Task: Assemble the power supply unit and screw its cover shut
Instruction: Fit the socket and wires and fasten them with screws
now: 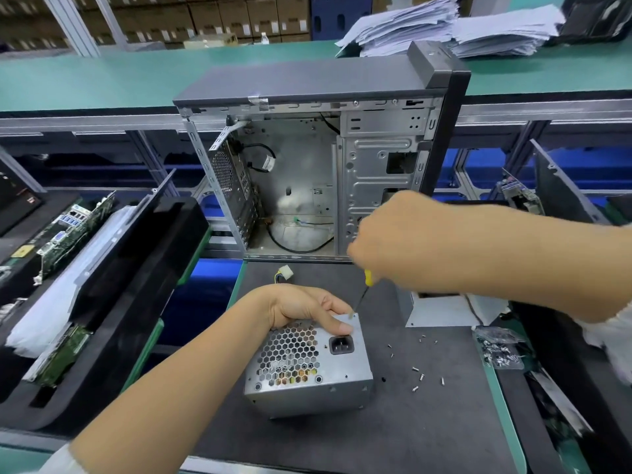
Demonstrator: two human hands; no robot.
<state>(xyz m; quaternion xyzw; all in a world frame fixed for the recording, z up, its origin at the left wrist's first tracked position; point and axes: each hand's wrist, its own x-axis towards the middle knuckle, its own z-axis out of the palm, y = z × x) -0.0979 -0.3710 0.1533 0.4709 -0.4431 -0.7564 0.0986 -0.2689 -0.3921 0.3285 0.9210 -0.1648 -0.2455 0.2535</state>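
Left grip (307, 311) clasps the silver perforated metal power supply unit (307, 367); right grip (407, 241) clenches yellow-handled screwdriver (362, 292), tip at its top corner.

Computer assembly workshop: open case (307, 159), motherboards (75, 227).

a dark grey work mat (427, 436) covers the near bench, edged in green (504, 408); behind it runs a long green-topped shelf (102, 77) on a grey metal frame (68, 123); stacks of loose white papers (444, 27) sit on its far right; brown cardboard cartons (205, 15) line the back (several rows deep); blue bins (581, 169) show underneath; the light is even and bright.
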